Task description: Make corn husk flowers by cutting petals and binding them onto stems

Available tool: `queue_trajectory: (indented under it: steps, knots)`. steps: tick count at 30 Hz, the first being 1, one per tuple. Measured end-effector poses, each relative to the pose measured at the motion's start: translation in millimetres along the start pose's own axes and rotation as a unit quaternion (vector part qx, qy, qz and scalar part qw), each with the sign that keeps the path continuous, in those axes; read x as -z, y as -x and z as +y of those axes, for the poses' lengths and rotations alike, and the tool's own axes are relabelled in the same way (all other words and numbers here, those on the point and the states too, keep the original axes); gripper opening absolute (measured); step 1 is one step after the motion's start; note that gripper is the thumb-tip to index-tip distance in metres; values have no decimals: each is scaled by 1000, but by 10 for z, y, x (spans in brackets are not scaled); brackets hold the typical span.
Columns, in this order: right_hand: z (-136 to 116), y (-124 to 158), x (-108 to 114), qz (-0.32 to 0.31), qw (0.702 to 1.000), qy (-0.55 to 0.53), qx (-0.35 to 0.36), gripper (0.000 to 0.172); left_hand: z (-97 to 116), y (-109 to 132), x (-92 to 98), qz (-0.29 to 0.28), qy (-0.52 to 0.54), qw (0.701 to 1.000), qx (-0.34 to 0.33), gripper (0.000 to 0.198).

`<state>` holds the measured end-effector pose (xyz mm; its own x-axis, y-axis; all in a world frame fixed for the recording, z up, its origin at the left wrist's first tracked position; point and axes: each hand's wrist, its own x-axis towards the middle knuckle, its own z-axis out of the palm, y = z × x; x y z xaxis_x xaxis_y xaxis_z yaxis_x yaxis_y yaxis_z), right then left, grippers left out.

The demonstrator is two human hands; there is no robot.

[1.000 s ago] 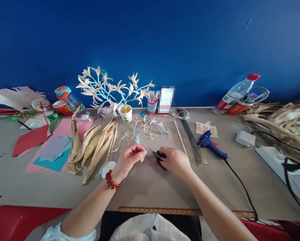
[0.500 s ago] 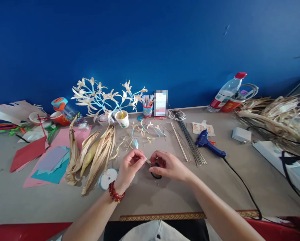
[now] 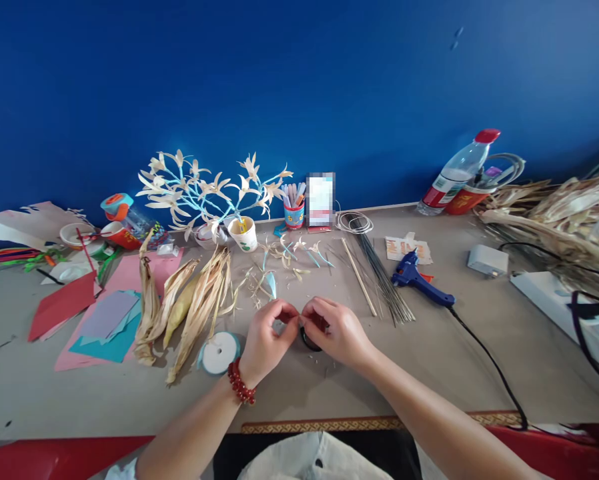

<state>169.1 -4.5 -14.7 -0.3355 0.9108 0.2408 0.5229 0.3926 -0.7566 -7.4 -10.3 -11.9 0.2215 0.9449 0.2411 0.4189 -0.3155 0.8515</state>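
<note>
My left hand (image 3: 269, 337), with a red bead bracelet on the wrist, is pinched shut at the table's middle. My right hand (image 3: 337, 330) is curled shut, its fingertips touching the left ones. Between the fingertips sits a tiny pale piece, too small to name. Black scissors (image 3: 309, 341) lie on the table under my right hand, mostly hidden. Dried corn husks (image 3: 194, 300) lie to the left, a roll of white tape (image 3: 219, 352) beside my left wrist. Small husk flowers (image 3: 292, 257) are scattered just beyond my hands.
A blue glue gun (image 3: 419, 280) with a black cord lies right of thin wires and sticks (image 3: 379, 277). At the back stand a husk-flower branch in a cup (image 3: 243, 233), a pen cup (image 3: 293, 215) and a bottle (image 3: 454, 175). Coloured paper (image 3: 104, 313) lies left, husks (image 3: 554, 217) right.
My right hand left the scissors' handles and came to meet my left hand. Both hands moved slightly nearer to me and now pinch together.
</note>
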Motion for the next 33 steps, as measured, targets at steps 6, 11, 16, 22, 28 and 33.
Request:
queue_trajectory:
  steps: [6,11,16,22,28,33]
  knots:
    - [-23,30,-29,52,998,-3,32,12,-68,0,61,65,-54,996,-39,9]
    - [6,27,-13,69,997,-31,20,13,-51,-37,154,62,-27,997,-40,6]
    - [15,35,-76,59,997,-34,41,10,50,-9,62,-5,-88,990,-105,10]
    - [-14,41,-70,114,990,-31,81,15,-16,-34,118,74,-172,971,-147,12]
    - [-11,31,-52,122,989,-55,69,14,32,-37,149,46,-98,987,-123,8]
    - [-15,43,-84,113,989,-45,88,14,30,-20,51,42,-139,978,-148,12]
